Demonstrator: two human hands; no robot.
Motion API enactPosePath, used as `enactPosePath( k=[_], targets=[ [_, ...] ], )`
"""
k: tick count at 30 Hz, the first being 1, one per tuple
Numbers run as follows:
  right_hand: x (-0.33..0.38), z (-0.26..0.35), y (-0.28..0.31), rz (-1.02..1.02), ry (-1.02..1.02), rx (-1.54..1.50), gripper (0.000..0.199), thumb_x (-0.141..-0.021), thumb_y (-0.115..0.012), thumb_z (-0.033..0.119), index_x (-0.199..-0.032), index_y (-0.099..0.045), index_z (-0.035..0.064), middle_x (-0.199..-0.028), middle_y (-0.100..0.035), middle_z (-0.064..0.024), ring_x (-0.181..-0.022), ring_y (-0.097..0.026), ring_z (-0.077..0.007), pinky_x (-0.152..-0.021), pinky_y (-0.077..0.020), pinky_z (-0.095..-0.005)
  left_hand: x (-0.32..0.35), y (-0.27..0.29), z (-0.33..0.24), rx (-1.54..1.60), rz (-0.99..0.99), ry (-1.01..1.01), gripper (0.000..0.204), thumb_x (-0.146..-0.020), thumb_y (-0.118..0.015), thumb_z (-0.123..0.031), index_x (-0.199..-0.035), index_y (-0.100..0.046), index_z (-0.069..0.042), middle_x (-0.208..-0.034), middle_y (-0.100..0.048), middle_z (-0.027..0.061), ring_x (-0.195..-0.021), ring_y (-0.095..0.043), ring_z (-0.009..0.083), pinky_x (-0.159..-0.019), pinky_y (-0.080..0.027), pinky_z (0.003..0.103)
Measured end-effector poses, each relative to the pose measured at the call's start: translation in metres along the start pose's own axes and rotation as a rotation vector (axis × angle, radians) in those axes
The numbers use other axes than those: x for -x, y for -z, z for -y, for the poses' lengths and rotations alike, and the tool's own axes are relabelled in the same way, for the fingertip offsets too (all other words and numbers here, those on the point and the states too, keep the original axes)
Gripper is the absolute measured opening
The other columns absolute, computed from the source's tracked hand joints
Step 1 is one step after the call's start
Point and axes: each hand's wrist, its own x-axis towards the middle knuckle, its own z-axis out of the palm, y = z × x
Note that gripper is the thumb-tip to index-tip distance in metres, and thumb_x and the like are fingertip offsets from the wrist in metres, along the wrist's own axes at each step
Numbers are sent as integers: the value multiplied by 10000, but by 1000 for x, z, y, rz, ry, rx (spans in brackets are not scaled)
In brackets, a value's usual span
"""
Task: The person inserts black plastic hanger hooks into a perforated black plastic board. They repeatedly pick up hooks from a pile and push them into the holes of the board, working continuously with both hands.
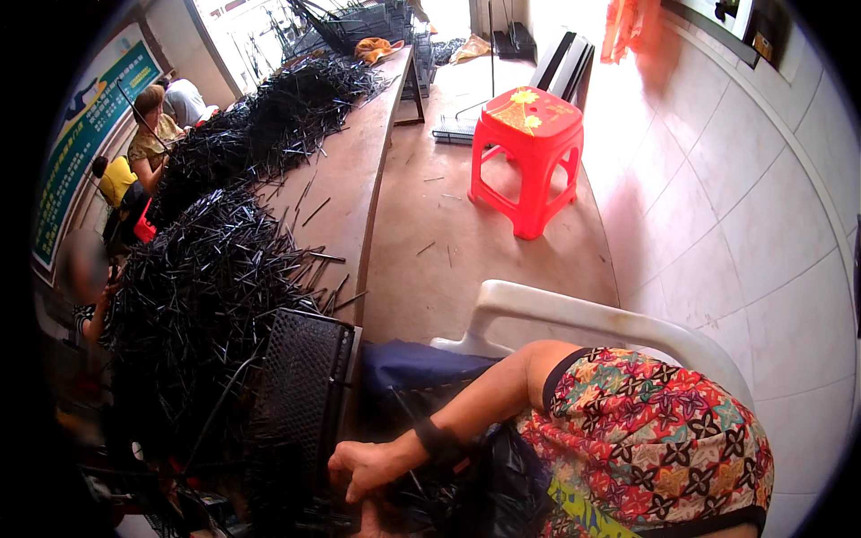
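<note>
My right arm reaches from my flower-print sleeve [646, 430] down and to the left, with a black band [438, 439] on the wrist. My right hand [363, 466] hangs with its fingers curled downward over a dark plastic bag [502, 489], beside a black mesh panel [300, 386] that leans on the table's near end. Thin black rods cross just under the fingers; whether the hand grips any is too dark to tell. My left hand does not show.
A long brown table [359, 170] runs away from me, heaped with black rods [197, 296]. Other people [148, 134] sit along its far left side. A white plastic chair back [583, 318] curves behind my shoulder. A red stool [529, 143] stands by the tiled wall [744, 215].
</note>
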Motion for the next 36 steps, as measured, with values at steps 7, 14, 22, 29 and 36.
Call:
enactPosePath(
  k=[7, 14, 22, 29, 36],
  targets=[
    [-10, -7, 4, 22, 3, 203, 131, -647, -662, 46, -739, -606, -30, -653, -608, -103, -600, -591, -163, -525, -489, -294, -11, 9, 24, 148, 159, 12, 158, -815, -529, -79, -916, -605, 14, -860, -618, 103, -735, -596, 170, -614, -478, 296],
    [-10, -6, -10, -69, -181, 143, 134, -732, -653, 54, -815, -582, -24, -696, -600, -65, -560, -583, -133, -506, -486, -249, -14, 22, -3, 371, 166, 210, 136, -748, -586, -3, -881, -616, 2, -759, -623, 51, -587, -561, 109, -505, -424, 218],
    [-5, -3, -10, 40, -348, -323, 144, -780, -632, 41, -900, -571, -11, -817, -593, -61, -681, -590, -143, -616, -505, -258, -7, 22, 13, 539, 90, 231, 140, -756, -602, 20, -895, -604, 2, -754, -626, 58, -560, -563, 114, -466, -423, 214],
    [-7, -1, -5, 50, -225, -46, 101, -776, -625, 34, -817, -558, -31, -723, -610, -99, -581, -602, -150, -511, -501, -247, -5, 13, 15, 606, -22, 285, 83, -773, -617, -29, -844, -627, 13, -691, -626, 70, -548, -586, 133, -484, -452, 219],
    [-30, 31, 13, -173, -43, -160, 130, -782, -616, 41, -833, -553, -60, -790, -610, -142, -619, -618, -219, -560, -545, -319, -13, 21, 33, 583, -187, 245, 102, -773, -612, -38, -782, -618, 63, -701, -629, 112, -583, -607, 187, -531, -492, 286]
  ],
)
